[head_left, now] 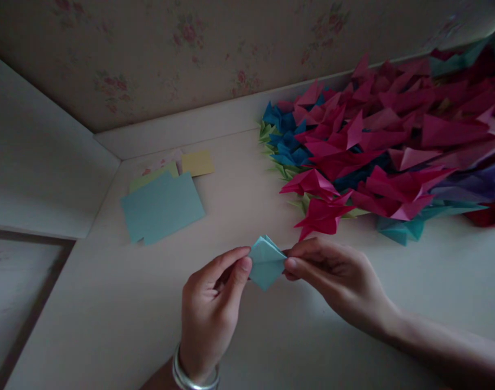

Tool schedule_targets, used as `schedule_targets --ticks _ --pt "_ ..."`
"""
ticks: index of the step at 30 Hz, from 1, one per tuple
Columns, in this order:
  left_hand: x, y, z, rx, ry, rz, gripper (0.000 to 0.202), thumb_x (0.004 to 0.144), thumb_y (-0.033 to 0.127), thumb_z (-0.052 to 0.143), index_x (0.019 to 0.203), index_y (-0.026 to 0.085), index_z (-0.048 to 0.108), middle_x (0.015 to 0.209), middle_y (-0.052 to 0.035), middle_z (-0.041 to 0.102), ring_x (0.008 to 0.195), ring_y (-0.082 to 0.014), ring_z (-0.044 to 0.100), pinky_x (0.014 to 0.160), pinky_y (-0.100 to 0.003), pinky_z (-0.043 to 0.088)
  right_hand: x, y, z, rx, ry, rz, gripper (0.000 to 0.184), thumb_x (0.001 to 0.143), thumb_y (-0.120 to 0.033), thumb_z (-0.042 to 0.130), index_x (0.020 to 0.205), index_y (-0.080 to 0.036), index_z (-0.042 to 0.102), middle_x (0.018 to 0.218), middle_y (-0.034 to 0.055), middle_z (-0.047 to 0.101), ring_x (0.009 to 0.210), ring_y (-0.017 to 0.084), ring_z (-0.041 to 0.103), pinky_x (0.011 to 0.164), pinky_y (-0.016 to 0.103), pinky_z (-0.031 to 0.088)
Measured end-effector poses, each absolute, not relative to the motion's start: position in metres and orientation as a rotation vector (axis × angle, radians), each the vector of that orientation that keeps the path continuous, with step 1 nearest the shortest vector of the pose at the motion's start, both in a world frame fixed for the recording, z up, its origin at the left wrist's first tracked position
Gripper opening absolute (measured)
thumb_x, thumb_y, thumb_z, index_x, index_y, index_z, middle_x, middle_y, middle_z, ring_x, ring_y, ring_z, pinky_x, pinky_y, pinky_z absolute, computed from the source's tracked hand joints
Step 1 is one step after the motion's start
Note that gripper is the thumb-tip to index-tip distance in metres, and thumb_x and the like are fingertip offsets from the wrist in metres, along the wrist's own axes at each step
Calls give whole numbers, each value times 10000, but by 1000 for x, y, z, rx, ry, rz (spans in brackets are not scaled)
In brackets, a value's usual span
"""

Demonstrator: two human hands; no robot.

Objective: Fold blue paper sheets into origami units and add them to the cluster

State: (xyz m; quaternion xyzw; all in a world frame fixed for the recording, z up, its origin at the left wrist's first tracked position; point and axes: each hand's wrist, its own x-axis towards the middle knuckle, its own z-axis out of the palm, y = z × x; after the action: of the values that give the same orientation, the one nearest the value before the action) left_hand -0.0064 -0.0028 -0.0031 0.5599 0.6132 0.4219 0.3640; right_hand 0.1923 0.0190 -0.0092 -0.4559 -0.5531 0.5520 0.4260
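Observation:
A small piece of light-blue origami paper (267, 264), folded into a diamond with several layers parting at its top, is held above the white table. My left hand (215, 303) pinches its left corner between thumb and forefinger. At the right corner, the thumb and fingers of my right hand (332, 276) grip the same paper. Its underside is hidden from me. A silver bangle circles my left wrist.
Light-blue paper sheets (164, 208) lie at the left back, with a yellow paper square (197, 163) beside them. A big heap of folded paper pieces (393, 135), mostly pink with blue, green and purple, covers the right back. Floral wallpaper (215, 49) rises behind.

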Motion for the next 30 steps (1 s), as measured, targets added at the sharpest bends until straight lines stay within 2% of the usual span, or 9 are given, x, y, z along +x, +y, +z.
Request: schedule_targets --ticks 4,9,13,16,19,22,25,30 --pt "-5 -3 -3 1471 1549 1124 129 887 268 700 993 248 771 835 -1 805 646 -150 741 592 -225 605 196 20 -12 -1175 -1451 1297 157 922 -326 655 862 -198 723 727 34 726 666 172 697 587 243 559" --pt "-5 -4 -1 1464 1532 1108 99 886 242 703 950 264 776 820 19 802 671 -134 749 620 -185 595 199 18 -13 -1198 -1621 1186 131 955 -224 603 896 -220 720 844 23 755 732 161 692 649 236 529" --pt "-5 -5 -2 1431 1543 1097 86 894 264 696 933 249 772 768 17 796 641 -130 732 595 -176 586 197 18 -10 -1135 -1582 1280 127 964 -206 589 915 -211 706 943 36 751 870 181 699 747 249 540" --pt "-4 -4 -2 1390 1539 1122 97 893 261 699 969 241 755 838 4 806 713 -137 739 643 -179 591 194 18 -9 -1068 -1431 1425 105 955 -232 606 899 -199 688 1034 63 744 936 194 699 789 271 562" --pt "-3 -3 -2 1350 1539 1102 184 905 265 685 1078 244 744 948 -15 813 778 -151 751 703 -202 605 192 18 -9 -1066 -1294 1491 55 923 -238 647 955 -198 668 974 60 752 898 187 720 746 261 588" --pt "-3 -2 -2 1395 1544 1033 212 911 273 676 1104 243 759 996 -29 814 810 -167 754 713 -216 607 191 18 -12 -1102 -1230 1485 146 888 -225 684 1031 -204 665 921 45 763 863 182 739 712 245 601" --pt "-2 0 -3 1427 1499 983 206 925 271 658 1094 233 770 1035 -40 808 855 -177 753 748 -225 603 190 19 -15 -1138 -1235 1480 87 882 -226 687 963 -200 705 871 34 771 814 168 740 713 236 602" --pt "0 0 -4 1439 1450 920 252 958 287 611 1162 227 745 1052 -40 803 798 -161 749 741 -225 597 189 20 -18 -1183 -1218 1486 84 863 -243 704 935 -202 718 852 30 774 786 170 739 679 233 592"
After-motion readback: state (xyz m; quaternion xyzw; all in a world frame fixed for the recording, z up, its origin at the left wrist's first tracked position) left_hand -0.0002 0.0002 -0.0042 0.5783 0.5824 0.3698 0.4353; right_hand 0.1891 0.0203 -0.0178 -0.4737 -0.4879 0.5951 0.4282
